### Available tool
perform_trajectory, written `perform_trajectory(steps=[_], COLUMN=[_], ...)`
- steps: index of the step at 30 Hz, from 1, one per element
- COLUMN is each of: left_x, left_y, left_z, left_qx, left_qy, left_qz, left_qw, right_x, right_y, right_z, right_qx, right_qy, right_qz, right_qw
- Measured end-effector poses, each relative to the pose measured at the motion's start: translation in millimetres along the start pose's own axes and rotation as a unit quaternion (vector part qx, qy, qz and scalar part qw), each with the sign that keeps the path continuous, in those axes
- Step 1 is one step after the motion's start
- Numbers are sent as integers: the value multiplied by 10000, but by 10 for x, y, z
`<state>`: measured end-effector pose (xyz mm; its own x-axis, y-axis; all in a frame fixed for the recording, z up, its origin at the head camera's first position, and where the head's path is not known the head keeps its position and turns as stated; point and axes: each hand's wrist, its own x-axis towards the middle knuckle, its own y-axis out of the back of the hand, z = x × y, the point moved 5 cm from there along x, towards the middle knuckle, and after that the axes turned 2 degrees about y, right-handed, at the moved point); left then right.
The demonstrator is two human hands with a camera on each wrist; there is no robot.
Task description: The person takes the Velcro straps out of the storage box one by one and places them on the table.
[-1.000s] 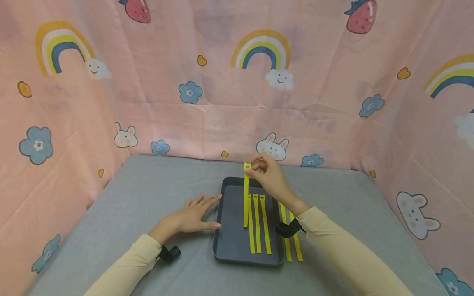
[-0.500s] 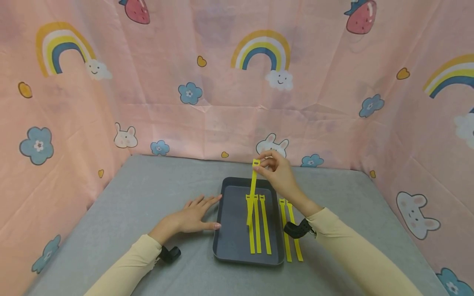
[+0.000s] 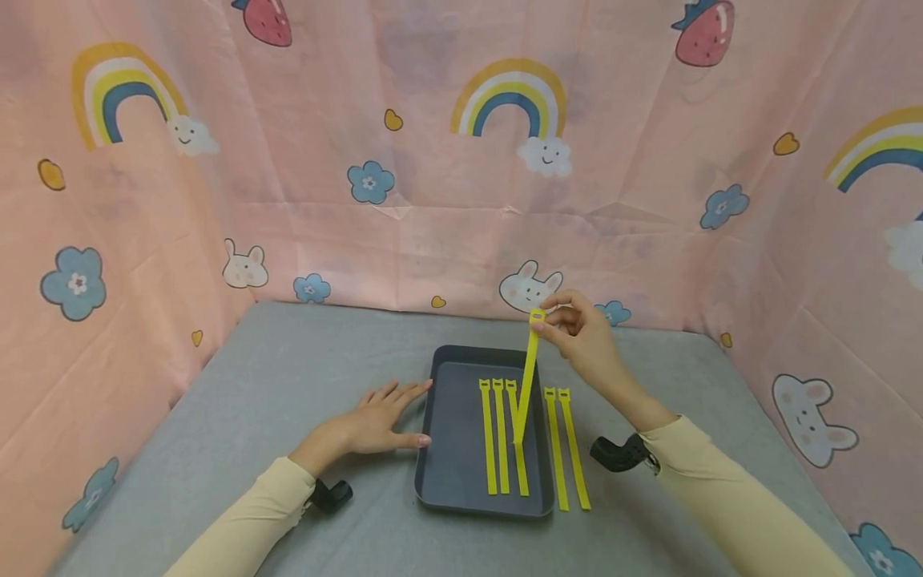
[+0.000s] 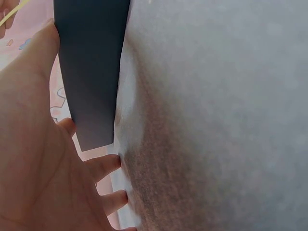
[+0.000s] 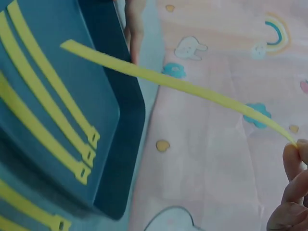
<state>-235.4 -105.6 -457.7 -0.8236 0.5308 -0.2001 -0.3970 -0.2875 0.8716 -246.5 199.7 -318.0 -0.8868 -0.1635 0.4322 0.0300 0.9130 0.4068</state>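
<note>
My right hand [image 3: 587, 340] pinches a yellow cable strap [image 3: 529, 377] by its slotted head, between thumb and fingertip. The strap slants down over the right part of a dark grey tray [image 3: 454, 481], crossing in front of another strap in the head view. In the right wrist view the held strap [image 5: 192, 89] bends in a long curve, its free end above the tray floor. Three more yellow straps [image 3: 502, 449] lie side by side in the tray. My left hand [image 3: 371, 421] rests at the tray's left side, fingers spread, thumb and a fingertip at the rim.
Two further yellow straps [image 3: 555, 449] lie on the grey tablecloth [image 3: 324, 336] just right of the tray. A pink patterned curtain [image 3: 433, 240] stands around the back and sides of the table. Each wrist wears a black camera [image 3: 620, 453].
My right hand has carried the strap to the right, from over the tray's middle to over its right side. The left hand and the tray stay put.
</note>
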Motion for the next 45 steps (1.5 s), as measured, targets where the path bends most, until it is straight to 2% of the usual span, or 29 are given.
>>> perform_trajectory(steps=[8, 19, 31, 40, 45], left_x=[-3, 5, 16, 7, -6], left_y=[2, -1, -11, -9, 0], left_z=[0, -6, -27, -8, 2], left_qx=[19, 3, -9, -19, -66], left_qy=[-7, 7, 58, -5, -8], left_qz=[3, 6, -38, -24, 10], left_qw=[10000, 10000, 10000, 10000, 10000], right_x=[-134, -313, -465, -543, -593], right_y=[289, 546, 730, 798, 798], right_z=[87, 256, 384, 456, 522], right_qx=[-161, -283, -667, -526, -390], right_qy=[-157, -324, -758, -1057, -1453], right_qz=[-9, -48, -69, -221, -417], right_qw=[9997, 9991, 9949, 9928, 9877])
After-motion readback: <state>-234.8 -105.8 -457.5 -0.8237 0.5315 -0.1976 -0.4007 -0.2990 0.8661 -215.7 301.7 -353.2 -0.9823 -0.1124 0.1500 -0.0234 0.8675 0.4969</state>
